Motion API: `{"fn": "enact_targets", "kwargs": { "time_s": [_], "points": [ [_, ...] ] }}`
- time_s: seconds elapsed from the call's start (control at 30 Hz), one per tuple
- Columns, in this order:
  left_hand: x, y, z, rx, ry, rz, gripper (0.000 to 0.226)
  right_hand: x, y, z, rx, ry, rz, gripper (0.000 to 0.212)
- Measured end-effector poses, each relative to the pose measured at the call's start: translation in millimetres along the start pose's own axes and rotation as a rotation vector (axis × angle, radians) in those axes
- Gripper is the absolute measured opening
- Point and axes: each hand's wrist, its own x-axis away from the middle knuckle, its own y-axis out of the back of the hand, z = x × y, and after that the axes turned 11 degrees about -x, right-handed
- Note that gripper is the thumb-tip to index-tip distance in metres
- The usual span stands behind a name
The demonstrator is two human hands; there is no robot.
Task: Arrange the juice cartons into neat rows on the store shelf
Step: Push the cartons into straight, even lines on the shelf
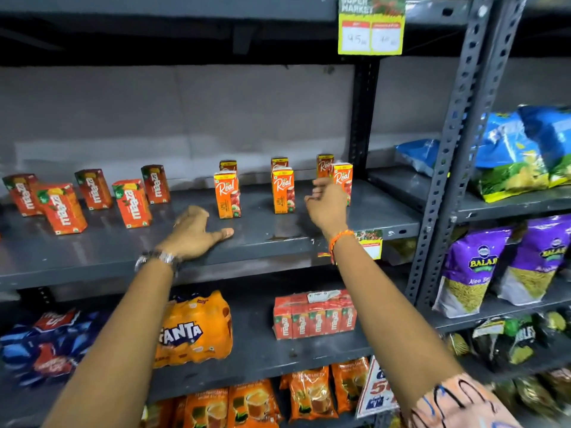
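Note:
Several red Maaza juice cartons (94, 189) stand scattered on the left of the grey metal shelf (92, 257), some tilted. On the right, orange Real cartons stand upright in three short files: a left front one (227, 194), a middle front one (283, 190) and a right front one (343, 179), each with another behind it. My left hand (193, 231) rests flat on the shelf in front of the left Real carton, fingers apart, holding nothing. My right hand (326, 202) hovers loosely open just in front of the right Real carton, apart from it.
Below sit a shrink-wrapped Maaza multipack (313, 316), a Fanta pack (193, 330) and blue bottle packs (46, 344). Snack bags (475, 267) fill the rack to the right, past a perforated steel upright (445, 180). A price tag (370, 26) hangs from the shelf above.

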Motion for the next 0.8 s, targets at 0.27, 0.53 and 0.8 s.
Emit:
{"fn": "enact_targets", "kwargs": {
  "time_s": [0.27, 0.53, 0.8],
  "points": [
    [51.9, -21.8, -18.9, -0.409, -0.096, -0.245, 0.098, -21.2, 9.1, 11.2, 0.076, -0.353, -0.399, 0.102],
    [51.2, -23.6, -17.1, -0.453, -0.114, -0.275, 0.09, -27.6, 9.9, -0.5, 0.216, -0.317, -0.261, 0.068],
    [54.3, -21.8, -19.3, -0.464, -0.115, -0.28, 0.096, -21.9, 8.5, 3.5, 0.199, -0.343, -0.247, 0.076]
  ]
}}
